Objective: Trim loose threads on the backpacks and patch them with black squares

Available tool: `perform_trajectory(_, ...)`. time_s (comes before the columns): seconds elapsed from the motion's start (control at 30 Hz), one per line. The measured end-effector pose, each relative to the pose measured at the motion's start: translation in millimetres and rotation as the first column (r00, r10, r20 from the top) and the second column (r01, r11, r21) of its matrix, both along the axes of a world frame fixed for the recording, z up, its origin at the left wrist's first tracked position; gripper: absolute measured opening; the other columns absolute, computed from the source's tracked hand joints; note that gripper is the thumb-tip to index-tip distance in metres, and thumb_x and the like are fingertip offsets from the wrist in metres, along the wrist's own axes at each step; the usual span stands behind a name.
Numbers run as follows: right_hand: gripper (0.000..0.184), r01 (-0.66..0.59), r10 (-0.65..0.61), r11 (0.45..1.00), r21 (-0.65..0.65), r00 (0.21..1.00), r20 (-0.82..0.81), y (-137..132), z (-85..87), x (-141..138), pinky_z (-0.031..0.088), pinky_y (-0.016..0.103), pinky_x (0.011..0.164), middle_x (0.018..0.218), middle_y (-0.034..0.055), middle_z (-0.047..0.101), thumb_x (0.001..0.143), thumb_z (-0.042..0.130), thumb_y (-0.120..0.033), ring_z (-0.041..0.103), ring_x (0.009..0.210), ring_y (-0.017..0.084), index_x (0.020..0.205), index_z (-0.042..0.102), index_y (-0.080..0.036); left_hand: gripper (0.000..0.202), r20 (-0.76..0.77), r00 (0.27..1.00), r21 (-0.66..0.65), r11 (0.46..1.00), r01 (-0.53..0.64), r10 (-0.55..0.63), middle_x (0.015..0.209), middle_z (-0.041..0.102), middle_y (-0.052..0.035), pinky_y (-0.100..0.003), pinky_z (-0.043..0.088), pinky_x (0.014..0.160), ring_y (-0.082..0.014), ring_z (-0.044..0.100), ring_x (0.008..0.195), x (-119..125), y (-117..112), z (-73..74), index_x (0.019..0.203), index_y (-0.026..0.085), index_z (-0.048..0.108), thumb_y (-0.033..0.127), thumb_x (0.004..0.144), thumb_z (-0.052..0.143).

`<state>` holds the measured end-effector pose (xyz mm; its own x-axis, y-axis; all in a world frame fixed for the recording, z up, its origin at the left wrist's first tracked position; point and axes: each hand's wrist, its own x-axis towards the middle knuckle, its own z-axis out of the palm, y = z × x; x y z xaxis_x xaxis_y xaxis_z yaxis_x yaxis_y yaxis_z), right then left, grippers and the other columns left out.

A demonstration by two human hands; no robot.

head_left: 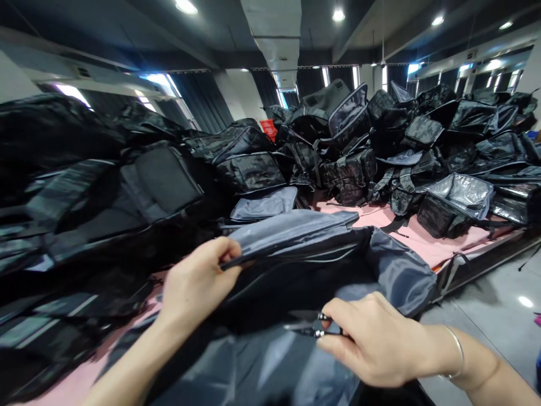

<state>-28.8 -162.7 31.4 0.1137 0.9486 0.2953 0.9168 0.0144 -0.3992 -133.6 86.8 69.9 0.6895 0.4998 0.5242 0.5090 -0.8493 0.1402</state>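
An open dark backpack with a grey-blue lining lies in front of me, its mouth spread wide. My left hand pinches the edge of its raised flap between thumb and fingers. Over the opening, my right hand is closed around small black-handled thread snips. Their blades point left and stand apart, slightly blurred. Whether the blades touch the lining, I cannot tell.
Black and camouflage bags are heaped behind and to the left. A pink-covered table lies under them. One box-shaped bag shows a silver lining. A red basket stands farther back. Grey floor shows at right.
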Motion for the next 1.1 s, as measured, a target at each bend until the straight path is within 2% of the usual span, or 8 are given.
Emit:
perform_trajectory(0.17, 0.024, -0.118, 0.118, 0.993, -0.017, 0.993, -0.003, -11, 1.2, 0, 0.022, 0.025, 0.049, 0.071, -0.0009, 0.062, 0.090, 0.037, -0.040, 0.055, 0.053, 0.012, 0.091, 0.047, -0.019, 0.015, 0.295, 0.951, 0.111, 0.985, -0.133, 0.095, 0.061, 0.045, 0.0039, -0.021, 0.033, 0.058, -0.0104, 0.043, 0.054, 4, -4, 49.9, 0.070, 0.020, 0.051, 0.031, 0.060, 0.048)
perform_trajectory(0.27, 0.022, -0.086, 0.087, 0.996, 0.019, 0.995, -0.049, 4, -17.4, 15, 0.024, 0.024, 0.051, 0.070, -0.0013, 0.060, 0.090, 0.038, -0.038, 0.055, 0.055, 0.011, 0.090, 0.050, -0.019, 0.017, 0.414, 0.903, 0.187, 0.960, -0.209, 0.116, 0.062, 0.043, 0.0033, -0.020, 0.031, 0.059, -0.0102, 0.041, 0.055, 1, -4, 57.7, 0.072, 0.019, 0.053, 0.031, 0.061, 0.047)
perform_trajectory(0.37, 0.020, 0.021, -0.003, 0.996, 0.084, 0.977, -0.211, 24, -47.9, 37, 0.029, 0.022, 0.055, 0.069, -0.0019, 0.057, 0.090, 0.038, -0.034, 0.052, 0.058, 0.010, 0.087, 0.052, -0.019, 0.021, 0.294, 0.945, 0.150, 0.969, -0.195, 0.144, 0.065, 0.046, 0.0033, -0.020, 0.031, 0.056, -0.0107, 0.045, 0.057, 0, 5, 41.1, 0.079, 0.020, 0.056, 0.032, 0.064, 0.047)
perform_trajectory(0.5, 0.019, 0.186, -0.058, 0.952, 0.242, 0.889, -0.454, 39, -89.1, 67, 0.038, 0.023, 0.068, 0.077, 0.0010, 0.055, 0.089, 0.037, -0.029, 0.052, 0.071, 0.012, 0.090, 0.052, -0.018, 0.028, -0.099, 0.974, -0.089, 0.973, -0.213, 0.205, 0.066, 0.050, 0.0046, -0.019, 0.032, 0.055, -0.0118, 0.052, 0.060, 9, 23, 1.9, 0.090, 0.024, 0.058, 0.039, 0.068, 0.050)
perform_trajectory(0.7, 0.029, 0.539, -0.155, 0.783, 0.312, 0.654, -0.740, 53, -127.8, 100, 0.042, 0.025, 0.067, 0.074, 0.0010, 0.052, 0.089, 0.035, -0.036, 0.050, 0.067, 0.012, 0.100, 0.053, -0.016, 0.031, -0.335, 0.930, -0.150, 0.966, -0.212, 0.152, 0.071, 0.056, 0.0058, -0.018, 0.033, 0.056, -0.0115, 0.055, 0.061, 25, 38, -19.2, 0.095, 0.027, 0.058, 0.043, 0.070, 0.051)
perform_trajectory(0.8, 0.036, 0.641, -0.212, 0.663, 0.387, 0.656, -0.724, 64, -126.3, 112, 0.043, 0.025, 0.067, 0.075, 0.0009, 0.055, 0.082, 0.051, -0.038, 0.050, 0.066, 0.012, 0.111, 0.052, -0.015, 0.032, -0.362, 0.920, -0.165, 0.961, -0.222, 0.151, 0.068, 0.056, 0.0072, -0.017, 0.034, 0.053, -0.0102, 0.054, 0.056, 25, 39, -14.8, 0.093, 0.026, 0.059, 0.045, 0.068, 0.053)
perform_trajectory(0.87, 0.035, 0.634, -0.277, 0.635, 0.441, 0.720, -0.636, 73, -116.8, 118, 0.044, 0.025, 0.071, 0.079, 0.0021, 0.058, 0.079, 0.057, -0.033, 0.053, 0.070, 0.013, 0.110, 0.056, -0.017, 0.033, -0.377, 0.914, -0.184, 0.955, -0.231, 0.148, 0.065, 0.057, 0.0075, -0.017, 0.034, 0.052, -0.0107, 0.056, 0.056, 23, 37, -12.5, 0.092, 0.026, 0.060, 0.045, 0.066, 0.055)
perform_trajectory(1.1, 0.017, 0.511, -0.379, 0.780, 0.363, 0.846, -0.376, 102, -80.9, 151, 0.039, 0.021, 0.069, 0.091, 0.0027, 0.061, 0.081, 0.049, -0.017, 0.055, 0.082, 0.012, 0.085, 0.066, -0.019, 0.033, -0.384, 0.914, -0.213, 0.950, -0.230, 0.135, 0.064, 0.060, 0.0059, -0.018, 0.037, 0.053, -0.0147, 0.060, 0.063, 24, 34, -10.9, 0.089, 0.025, 0.063, 0.044, 0.064, 0.057)
